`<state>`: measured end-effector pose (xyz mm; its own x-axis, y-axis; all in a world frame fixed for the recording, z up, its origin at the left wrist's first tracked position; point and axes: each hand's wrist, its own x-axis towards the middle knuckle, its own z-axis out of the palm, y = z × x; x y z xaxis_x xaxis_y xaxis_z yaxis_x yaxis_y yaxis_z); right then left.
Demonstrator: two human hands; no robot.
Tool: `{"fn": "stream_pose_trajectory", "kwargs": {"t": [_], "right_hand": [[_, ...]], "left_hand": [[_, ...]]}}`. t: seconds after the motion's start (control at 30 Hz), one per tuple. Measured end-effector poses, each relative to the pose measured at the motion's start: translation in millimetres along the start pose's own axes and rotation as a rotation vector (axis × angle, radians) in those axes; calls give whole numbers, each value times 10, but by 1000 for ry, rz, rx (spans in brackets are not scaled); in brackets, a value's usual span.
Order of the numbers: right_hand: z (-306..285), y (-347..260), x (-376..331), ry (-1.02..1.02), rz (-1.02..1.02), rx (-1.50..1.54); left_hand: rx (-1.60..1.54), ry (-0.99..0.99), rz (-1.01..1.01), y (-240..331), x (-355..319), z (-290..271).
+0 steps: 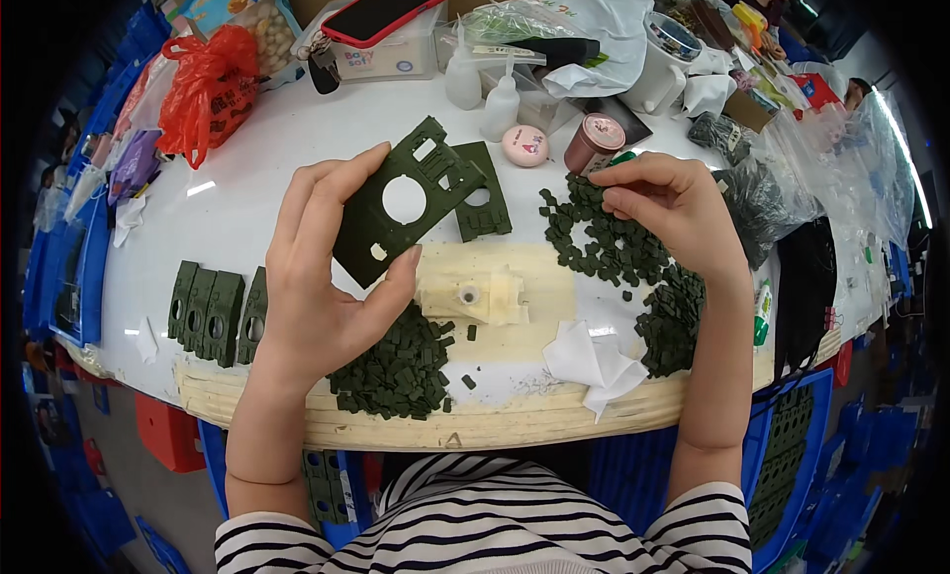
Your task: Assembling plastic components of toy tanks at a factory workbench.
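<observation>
L hand [317, 277] clamps green plate [401, 203] | R hand [673, 203] fingertips pinched tog. over small parts [604, 242] | white table [257, 168], cluttered

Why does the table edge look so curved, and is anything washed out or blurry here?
Head view: the fisheye lens bends the table edge and blackens the corners; glare bleaches the plastic bags at right; the left hand and its green plate are sharp, the rim clutter soft.
</observation>
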<state>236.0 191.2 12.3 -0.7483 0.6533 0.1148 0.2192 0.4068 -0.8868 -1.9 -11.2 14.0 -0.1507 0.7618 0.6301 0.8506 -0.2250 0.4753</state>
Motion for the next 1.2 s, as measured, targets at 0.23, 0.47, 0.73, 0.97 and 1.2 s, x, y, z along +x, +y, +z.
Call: {"fn": "stream_pose_trajectory", "kwargs": {"t": [0.23,0.47,0.73,0.97,1.2], "right_hand": [[144,-136,-26,-9,-3,340],[339,-279,-101,23,-13,498],[385,-330,-148,-10,25,524],[505,-251,-132,-29,-257,524],[552,-295,-149,-63,-318,575]], "left_hand": [[-21,-40,27,54,-16,1],[-41,-72,87,42,-42,54],[-8,-106,108,88,-39,36],[-135,-124,196,48,-53,79],[-430,-54,35,31,-95,56]]}}
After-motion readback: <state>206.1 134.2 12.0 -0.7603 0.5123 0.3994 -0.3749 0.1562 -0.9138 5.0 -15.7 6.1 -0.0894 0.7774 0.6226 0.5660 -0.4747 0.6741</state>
